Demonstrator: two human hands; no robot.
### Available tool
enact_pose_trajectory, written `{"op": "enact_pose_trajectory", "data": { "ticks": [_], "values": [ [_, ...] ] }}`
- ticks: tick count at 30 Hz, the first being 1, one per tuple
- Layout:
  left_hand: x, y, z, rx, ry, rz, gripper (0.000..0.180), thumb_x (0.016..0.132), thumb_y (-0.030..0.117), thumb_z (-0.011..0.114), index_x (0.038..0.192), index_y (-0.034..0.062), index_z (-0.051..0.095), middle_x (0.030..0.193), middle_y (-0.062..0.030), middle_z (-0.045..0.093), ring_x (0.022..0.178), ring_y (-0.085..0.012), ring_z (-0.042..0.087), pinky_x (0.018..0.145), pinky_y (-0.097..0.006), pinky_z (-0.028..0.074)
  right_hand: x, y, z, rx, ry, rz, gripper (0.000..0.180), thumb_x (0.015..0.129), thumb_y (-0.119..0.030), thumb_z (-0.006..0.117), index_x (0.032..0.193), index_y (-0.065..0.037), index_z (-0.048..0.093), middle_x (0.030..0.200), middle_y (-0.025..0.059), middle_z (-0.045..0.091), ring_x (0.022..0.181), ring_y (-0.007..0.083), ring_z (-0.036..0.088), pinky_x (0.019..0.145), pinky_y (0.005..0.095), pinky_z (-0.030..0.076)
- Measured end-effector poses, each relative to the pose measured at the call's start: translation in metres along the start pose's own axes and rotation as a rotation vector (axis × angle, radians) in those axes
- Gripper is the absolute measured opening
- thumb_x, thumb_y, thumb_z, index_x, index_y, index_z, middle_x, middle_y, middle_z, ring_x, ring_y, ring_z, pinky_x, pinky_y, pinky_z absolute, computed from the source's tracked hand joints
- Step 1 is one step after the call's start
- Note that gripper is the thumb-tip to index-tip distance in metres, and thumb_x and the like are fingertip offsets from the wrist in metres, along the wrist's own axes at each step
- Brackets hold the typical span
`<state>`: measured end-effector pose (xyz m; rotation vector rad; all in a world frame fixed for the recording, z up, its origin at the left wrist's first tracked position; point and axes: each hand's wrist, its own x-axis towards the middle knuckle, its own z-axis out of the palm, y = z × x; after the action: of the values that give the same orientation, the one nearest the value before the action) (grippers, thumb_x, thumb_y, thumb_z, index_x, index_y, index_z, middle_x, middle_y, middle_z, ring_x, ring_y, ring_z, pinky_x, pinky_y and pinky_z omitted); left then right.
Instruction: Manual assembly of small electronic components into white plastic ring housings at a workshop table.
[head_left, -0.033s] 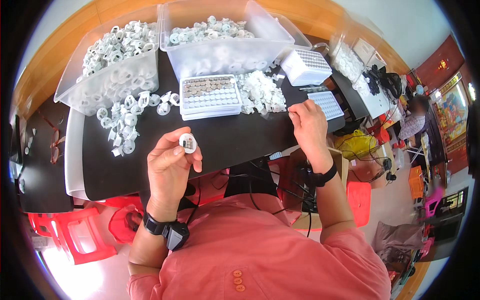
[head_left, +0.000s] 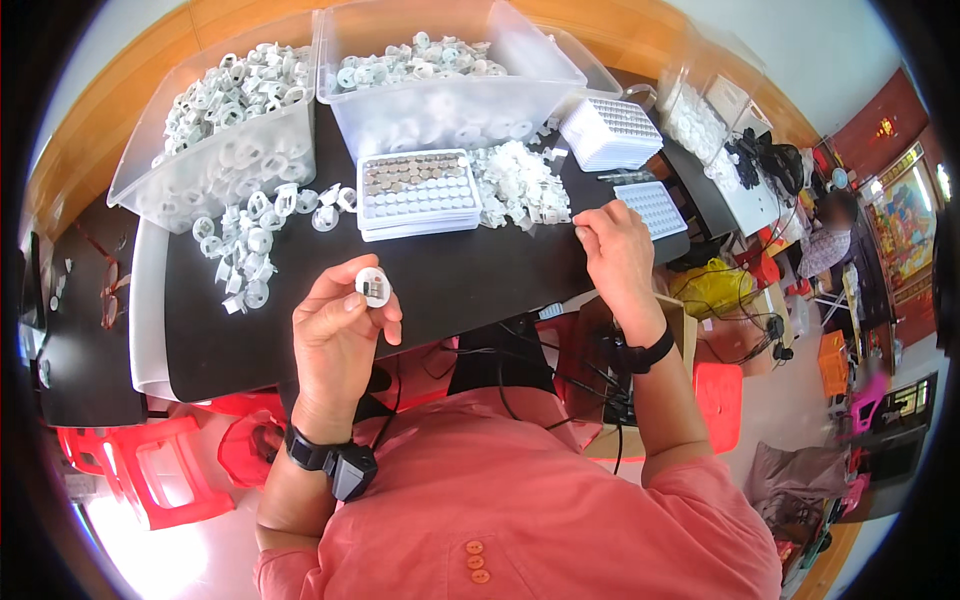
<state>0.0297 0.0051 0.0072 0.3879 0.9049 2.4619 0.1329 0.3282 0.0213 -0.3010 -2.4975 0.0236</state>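
My left hand [head_left: 338, 318] pinches a round white plastic housing [head_left: 373, 287] between thumb and fingers, above the near part of the black table [head_left: 470, 265]. Small dark and metallic parts show inside the housing. Over the table's right side, my right hand [head_left: 615, 255] is closed, thumb and fingertips together; whatever they may hold is too small to make out. Just left of those fingertips lies a heap of small white plastic pieces [head_left: 520, 188]. Beside it, a stack of white trays [head_left: 420, 222] carries rows of round silvery and white discs. Loose white housings [head_left: 258, 240] are scattered at the left.
Two clear plastic bins [head_left: 450, 108] full of white housings stand at the back. At the right are a stack of slotted trays [head_left: 612, 135] and a single pale tray [head_left: 652, 210]. Red plastic stools [head_left: 165, 470] and a yellow bag [head_left: 712, 288] are around the table; a person sits far right.
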Motion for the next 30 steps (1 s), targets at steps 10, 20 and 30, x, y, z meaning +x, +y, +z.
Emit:
{"op": "enact_pose_trajectory", "data": {
  "ticks": [10, 20, 30],
  "values": [
    [0.001, -0.004, -0.003, 0.056, -0.006, 0.026, 0.042, 0.086, 0.018, 0.071, 0.124, 0.0004, 0.067, 0.102, -0.0162, 0.064, 0.077, -0.0255, 0.062, 0.054, -0.031, 0.05, 0.003, 0.002, 0.001, 0.078, -0.019, -0.014, 0.017, 0.085, -0.009, 0.07, 0.1, -0.016, 0.068, 0.095, 0.0074, 0.058, 0.093, 0.0318, 0.059, 0.081, 0.0431, 0.045],
    [0.003, 0.0, -0.005, -0.024, -0.044, -0.003, 0.04, 0.084, 0.012, 0.069, 0.122, 0.0002, 0.068, 0.101, -0.0171, 0.067, 0.08, -0.0275, 0.066, 0.058, -0.035, 0.053, -0.009, 0.015, 0.003, 0.114, -0.016, 0.019, 0.015, 0.084, -0.006, 0.068, 0.096, -0.014, 0.067, 0.094, 0.0045, 0.06, 0.093, 0.0291, 0.06, 0.079, 0.0416, 0.044],
    [-0.001, -0.002, -0.008, -0.001, -0.064, 0.019, 0.043, 0.086, 0.017, 0.07, 0.126, 0.002, 0.067, 0.102, -0.0167, 0.063, 0.079, -0.0255, 0.062, 0.056, -0.031, 0.05, 0.0, 0.009, -0.004, -0.012, -0.032, 0.057, 0.009, 0.083, -0.013, 0.071, 0.092, -0.012, 0.069, 0.097, 0.0061, 0.062, 0.096, 0.0296, 0.061, 0.082, 0.0427, 0.045]
  ]
}}
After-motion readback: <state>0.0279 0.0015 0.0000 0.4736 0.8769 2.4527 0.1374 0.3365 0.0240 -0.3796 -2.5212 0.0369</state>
